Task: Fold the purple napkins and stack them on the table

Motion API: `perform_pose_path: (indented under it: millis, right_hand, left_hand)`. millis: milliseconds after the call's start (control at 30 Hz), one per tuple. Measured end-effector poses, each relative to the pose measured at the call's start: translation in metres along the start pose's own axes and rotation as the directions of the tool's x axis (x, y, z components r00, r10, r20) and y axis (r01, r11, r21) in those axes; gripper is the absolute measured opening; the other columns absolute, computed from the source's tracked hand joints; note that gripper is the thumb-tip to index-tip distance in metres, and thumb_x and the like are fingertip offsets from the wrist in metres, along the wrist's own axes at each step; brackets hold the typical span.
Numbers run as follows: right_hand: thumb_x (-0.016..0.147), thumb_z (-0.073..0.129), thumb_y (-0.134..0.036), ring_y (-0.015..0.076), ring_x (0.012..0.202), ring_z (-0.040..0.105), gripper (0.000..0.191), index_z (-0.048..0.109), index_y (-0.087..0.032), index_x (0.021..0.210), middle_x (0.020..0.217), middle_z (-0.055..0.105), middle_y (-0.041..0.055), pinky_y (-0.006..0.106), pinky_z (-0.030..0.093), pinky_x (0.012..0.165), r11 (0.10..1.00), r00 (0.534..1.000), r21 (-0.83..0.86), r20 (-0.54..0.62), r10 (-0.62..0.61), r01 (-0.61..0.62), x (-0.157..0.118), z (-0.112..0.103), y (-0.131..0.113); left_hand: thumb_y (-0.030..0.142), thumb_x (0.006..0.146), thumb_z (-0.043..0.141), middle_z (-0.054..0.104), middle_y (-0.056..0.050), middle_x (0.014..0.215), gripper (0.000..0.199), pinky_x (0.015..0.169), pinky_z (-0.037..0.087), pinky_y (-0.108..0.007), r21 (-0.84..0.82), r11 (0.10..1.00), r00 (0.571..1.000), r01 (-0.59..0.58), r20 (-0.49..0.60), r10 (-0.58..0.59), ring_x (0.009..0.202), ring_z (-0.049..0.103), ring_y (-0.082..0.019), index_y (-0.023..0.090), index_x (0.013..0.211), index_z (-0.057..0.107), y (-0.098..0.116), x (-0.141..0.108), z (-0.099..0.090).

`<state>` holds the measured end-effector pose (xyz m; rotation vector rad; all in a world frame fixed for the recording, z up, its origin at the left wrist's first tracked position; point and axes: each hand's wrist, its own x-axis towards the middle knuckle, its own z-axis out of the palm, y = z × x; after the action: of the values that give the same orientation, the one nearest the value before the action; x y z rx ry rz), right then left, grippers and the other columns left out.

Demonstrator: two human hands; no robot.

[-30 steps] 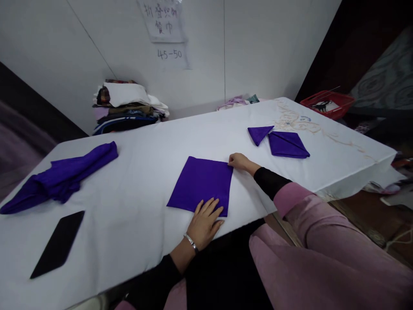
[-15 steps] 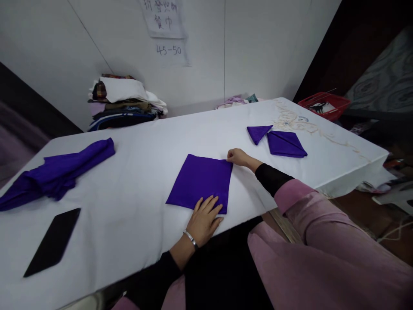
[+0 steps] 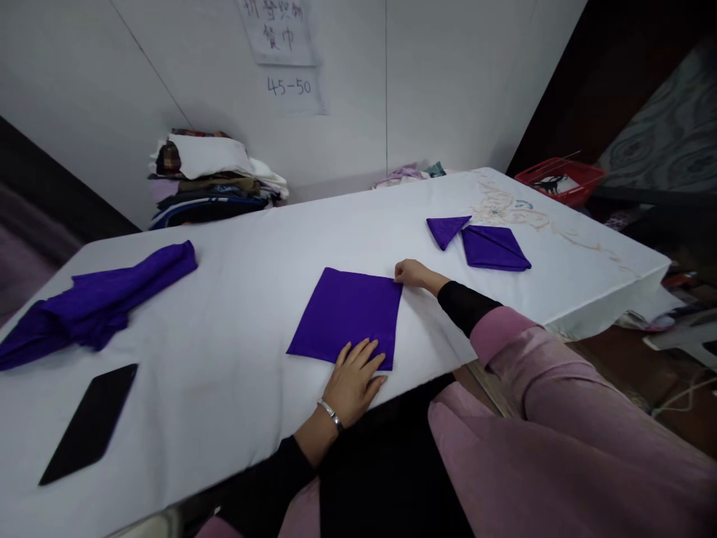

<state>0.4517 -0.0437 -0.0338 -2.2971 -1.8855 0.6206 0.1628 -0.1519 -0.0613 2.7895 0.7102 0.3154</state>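
Note:
A purple cloth (image 3: pixel 352 310), folded into a flat square, lies near the front edge of the white-covered table (image 3: pixel 235 299). My left hand (image 3: pixel 352 381), with a silver bracelet at the wrist, rests on its near right corner with fingers spread. At the far right corner my right hand (image 3: pixel 411 273) pinches the cloth's edge between thumb and fingers. Further right lie a small purple folded triangle (image 3: pixel 447 229) and a purple folded piece (image 3: pixel 494 248) with a diagonal fold. A crumpled purple cloth (image 3: pixel 106 302) lies at the left.
A dark flat rectangle (image 3: pixel 89 422) lies at the table's left front. Behind the table are a stack of folded clothes (image 3: pixel 216 179) and papers (image 3: pixel 280 33) on the wall. A red basket (image 3: pixel 565 181) stands beyond the back right corner.
The view has shifted very slightly. Both hands keep their places on the square cloth.

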Motion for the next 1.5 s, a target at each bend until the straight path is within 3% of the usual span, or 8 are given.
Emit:
perform_pose_path:
  millis: [467, 800, 1067, 1267, 1500]
  right_hand:
    - [0.078, 0.057, -0.020, 0.0130, 0.071, 0.060, 0.015, 0.066, -0.015, 0.090, 0.082, 0.069, 0.0052, 0.019, 0.039, 0.058, 0.999, 0.999, -0.017, -0.017, -0.045, 0.045, -0.010, -0.022, -0.011]
    - [0.079, 0.058, -0.020, 0.0155, 0.081, 0.059, 0.010, 0.065, -0.017, 0.086, 0.093, 0.067, 0.0076, 0.021, 0.038, 0.060, 0.998, 0.997, -0.038, -0.059, -0.058, 0.056, -0.008, -0.014, -0.010]
    - [0.077, 0.058, -0.017, 0.0112, 0.068, 0.061, 0.013, 0.066, -0.014, 0.088, 0.080, 0.068, 0.0047, 0.018, 0.039, 0.058, 1.000, 1.000, 0.007, -0.010, -0.018, 0.018, -0.008, -0.014, -0.005]
    - [0.074, 0.064, -0.022, 0.0150, 0.076, 0.062, 0.015, 0.068, -0.014, 0.087, 0.086, 0.069, 0.0068, 0.019, 0.040, 0.059, 0.999, 1.000, -0.032, 0.007, 0.028, -0.028, -0.003, -0.003, -0.001]
    - [0.076, 0.061, -0.020, 0.0163, 0.082, 0.061, 0.014, 0.067, -0.016, 0.088, 0.091, 0.068, 0.0072, 0.020, 0.040, 0.062, 0.998, 1.000, -0.059, 0.008, -0.013, 0.014, -0.004, -0.005, -0.002]
  left_hand:
    - [0.034, 0.088, 0.044, 0.045, -0.007, 0.137, 0.037, 0.106, 0.027, -0.050, 0.004, 1.000, 1.000, -0.012, -0.013, 0.012, 0.129, 0.035, -0.023, 0.023, 0.123, 0.051, -0.002, -0.001, 0.002]
    - [0.034, 0.087, 0.045, 0.046, -0.008, 0.137, 0.037, 0.106, 0.027, -0.050, 0.005, 1.000, 1.000, -0.008, -0.011, 0.008, 0.129, 0.036, -0.024, 0.022, 0.122, 0.052, -0.001, 0.000, 0.001]
    - [0.033, 0.087, 0.045, 0.046, -0.008, 0.136, 0.037, 0.106, 0.027, -0.050, -0.012, 1.000, 1.000, -0.007, -0.020, 0.007, 0.129, 0.036, -0.023, 0.022, 0.122, 0.052, -0.001, 0.000, 0.001]
    - [0.033, 0.087, 0.045, 0.046, -0.008, 0.137, 0.037, 0.106, 0.026, -0.050, -0.013, 1.000, 1.000, -0.007, -0.014, 0.007, 0.129, 0.035, -0.023, 0.022, 0.122, 0.052, -0.001, 0.000, 0.001]
    - [0.034, 0.088, 0.044, 0.045, -0.008, 0.137, 0.038, 0.106, 0.026, -0.051, -0.016, 1.000, 1.000, -0.006, -0.003, 0.006, 0.130, 0.034, -0.023, 0.022, 0.123, 0.051, -0.001, 0.000, 0.001]
